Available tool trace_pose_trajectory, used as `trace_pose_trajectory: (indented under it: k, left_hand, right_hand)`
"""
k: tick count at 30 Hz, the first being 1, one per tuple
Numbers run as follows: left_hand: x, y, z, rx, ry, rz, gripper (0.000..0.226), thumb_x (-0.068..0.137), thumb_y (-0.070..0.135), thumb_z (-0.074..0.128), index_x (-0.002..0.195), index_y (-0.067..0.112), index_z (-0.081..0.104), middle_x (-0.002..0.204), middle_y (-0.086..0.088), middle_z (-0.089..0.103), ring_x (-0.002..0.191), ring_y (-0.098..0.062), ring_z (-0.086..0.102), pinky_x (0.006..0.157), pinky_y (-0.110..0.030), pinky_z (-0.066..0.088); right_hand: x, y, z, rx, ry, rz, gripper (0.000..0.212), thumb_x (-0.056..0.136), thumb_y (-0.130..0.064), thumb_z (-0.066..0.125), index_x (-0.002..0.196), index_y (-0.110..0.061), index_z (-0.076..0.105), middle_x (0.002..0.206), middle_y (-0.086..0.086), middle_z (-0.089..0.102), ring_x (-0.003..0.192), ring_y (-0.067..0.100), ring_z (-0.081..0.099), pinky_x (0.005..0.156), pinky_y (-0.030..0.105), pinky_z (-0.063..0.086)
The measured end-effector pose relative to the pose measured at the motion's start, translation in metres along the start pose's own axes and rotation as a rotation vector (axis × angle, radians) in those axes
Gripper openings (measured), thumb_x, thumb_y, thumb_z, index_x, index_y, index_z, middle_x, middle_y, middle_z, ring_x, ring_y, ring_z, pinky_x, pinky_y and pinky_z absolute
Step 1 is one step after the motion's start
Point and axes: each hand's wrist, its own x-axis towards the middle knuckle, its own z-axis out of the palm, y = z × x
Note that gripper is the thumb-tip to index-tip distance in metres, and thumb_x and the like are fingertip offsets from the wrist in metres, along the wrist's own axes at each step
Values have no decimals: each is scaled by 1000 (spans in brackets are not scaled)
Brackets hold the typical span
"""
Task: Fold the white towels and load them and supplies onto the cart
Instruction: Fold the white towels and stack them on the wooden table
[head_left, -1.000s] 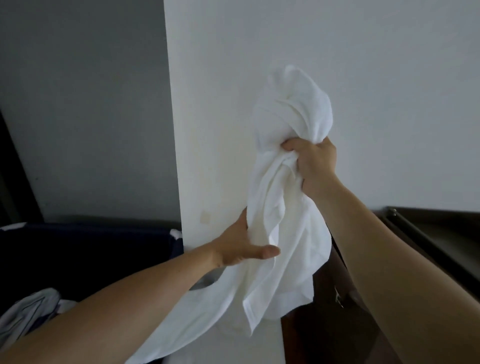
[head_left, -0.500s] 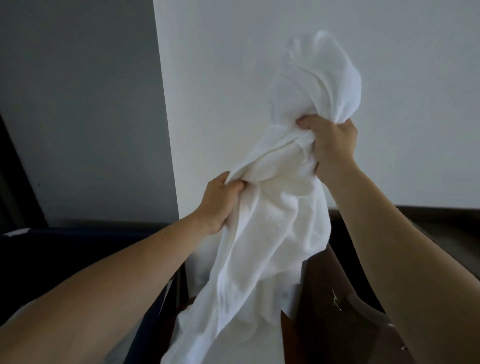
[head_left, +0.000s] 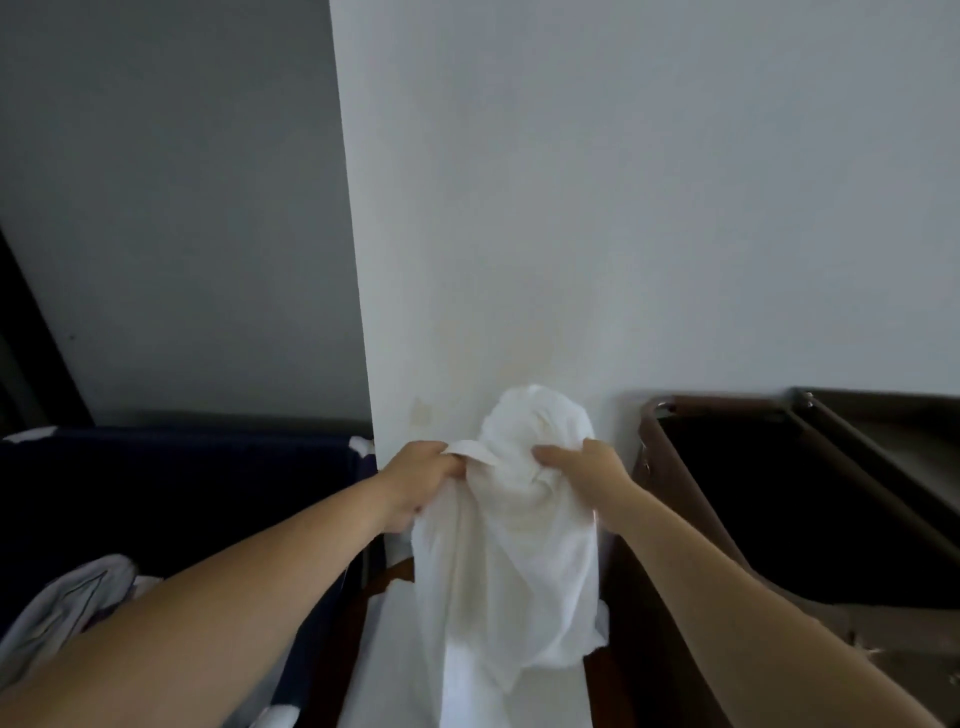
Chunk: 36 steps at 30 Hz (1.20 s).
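White towel (head_left: 511, 545) hung bunched before the wall corner (head_left: 358, 312), its upper edge pinched by the left hand (head_left: 423, 475) and clutched in the right hand (head_left: 587, 467), both close together. Best, I judged, to find two corners, spread them apart and shake it flat before folding.

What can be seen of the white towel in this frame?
The white towel looks like soft, thin cloth, crumpled and not yet folded. It hangs in front of the pale wall. Its top is bunched into a rounded lump above the hands, and the rest drapes down in loose folds, running out of the bottom of the frame. The left hand pinches a hemmed edge. The right hand grips bunched cloth.
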Motion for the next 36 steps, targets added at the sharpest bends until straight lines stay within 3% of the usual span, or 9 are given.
trace_pose_trajectory:
  k: [6, 9, 11, 15, 20, 24, 29, 33, 36]
  left_hand:
    - [5, -7, 7, -331, 77, -261, 18, 83, 9, 66, 99, 1, 67, 93, -21, 72, 87, -38, 68, 67, -40, 56]
    - [4, -15, 22, -340, 87, -320, 11, 83, 6, 62, 93, 2, 62, 90, -20, 68, 84, -36, 65, 66, -38, 54]
    - [3, -19, 30, -347, 56, -353, 11, 84, 5, 60, 94, 2, 61, 93, -20, 68, 87, -36, 65, 76, -41, 56]
    - [4, -17, 37, -384, 52, -354, 9, 87, 3, 56, 95, 0, 59, 101, -23, 65, 89, -36, 63, 92, -47, 52]
    - [2, 2, 31, -563, 110, -314, 5, 91, -2, 51, 93, -3, 55, 100, -23, 60, 90, -36, 61, 80, -47, 52]
    - [-5, 17, 29, -637, 49, -286, 9, 92, -2, 47, 98, -5, 54, 99, -24, 60, 86, -36, 62, 65, -47, 52]
    - [-11, -4, -5, -247, -20, -279, 19, 91, 8, 59, 108, 1, 62, 97, -19, 70, 87, -34, 67, 76, -41, 56]
    - [-22, -40, -2, 463, -294, -307, 46, 88, 23, 67, 130, 10, 55, 117, -7, 67, 103, -26, 64, 82, -38, 56]
    - [-20, -30, 17, 580, -279, 71, 72, 82, 38, 75, 143, 26, 38, 133, 13, 48, 121, -15, 49, 99, -27, 43]
  right_hand:
    - [-15, 34, 22, -434, 48, -201, 58, 94, -53, 54, 137, -15, 55, 142, 10, 48, 131, 29, 44, 109, 39, 36]
    - [-33, 39, 30, -422, 19, -352, 31, 93, -54, 54, 100, -29, 70, 114, -2, 62, 109, 18, 56, 92, 33, 45]
    - [-43, 42, 37, -418, -14, -344, 26, 90, -54, 58, 76, -32, 61, 85, -12, 64, 82, 13, 60, 70, 28, 45]
    - [-53, 60, 48, -352, -16, -218, 30, 85, -54, 65, 86, -25, 58, 80, -8, 65, 75, 13, 61, 67, 30, 49]
    - [-52, 73, 46, -243, -257, -113, 23, 81, -50, 71, 91, -32, 61, 91, -14, 65, 85, 8, 62, 78, 29, 53]
    - [-51, 62, 45, -351, -246, -205, 27, 90, -21, 59, 66, -22, 48, 66, -10, 49, 61, 10, 45, 56, 25, 35]
    - [-41, 13, -6, 99, -27, -287, 37, 90, -8, 57, 55, -20, 56, 55, -7, 47, 55, 14, 43, 49, 24, 33]
    - [-40, -14, -19, -252, -240, -399, 15, 85, -25, 75, 75, -15, 71, 65, -7, 62, 61, 5, 52, 58, 20, 42]
    - [-40, -18, -8, -246, -297, -411, 9, 84, -23, 78, 86, -14, 77, 78, -5, 72, 75, 8, 62, 75, 26, 50]
